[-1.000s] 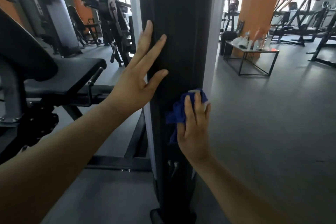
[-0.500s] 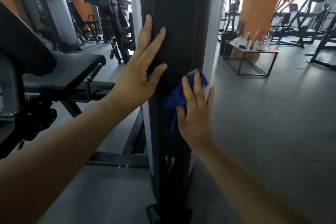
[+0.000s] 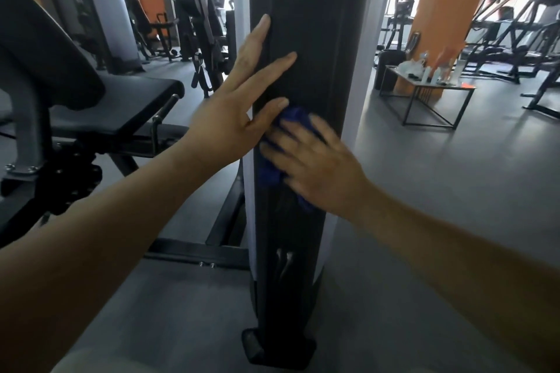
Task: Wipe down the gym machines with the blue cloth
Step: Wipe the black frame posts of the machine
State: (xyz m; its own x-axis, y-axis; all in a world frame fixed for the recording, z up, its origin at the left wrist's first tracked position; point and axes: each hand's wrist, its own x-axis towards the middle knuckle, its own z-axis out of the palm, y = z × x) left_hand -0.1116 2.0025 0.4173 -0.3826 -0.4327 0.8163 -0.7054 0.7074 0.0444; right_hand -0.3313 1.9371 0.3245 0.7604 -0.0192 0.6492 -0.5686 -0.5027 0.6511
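Note:
A tall black machine column (image 3: 315,24) with pale side rails stands right in front of me. My left hand (image 3: 239,106) lies flat on its left front face, fingers straight and spread, pointing up. Just below and to the right, my right hand (image 3: 315,160) presses the crumpled blue cloth (image 3: 295,118) against the column with straight fingers pointing left. Most of the cloth is hidden under that hand; blue folds show above the fingertips and below the palm. The right hand is motion-blurred.
A black padded bench seat (image 3: 121,106) and its frame stand to the left. More machines (image 3: 197,18) fill the back left. An orange pillar (image 3: 448,9) and a low metal table (image 3: 424,94) with bottles are at the right. Grey floor lies around the column base (image 3: 278,345).
My right hand with the cloth has moved up and leftwards across the column, its fingers now turned to the left near my left thumb. My left hand has stayed on the column.

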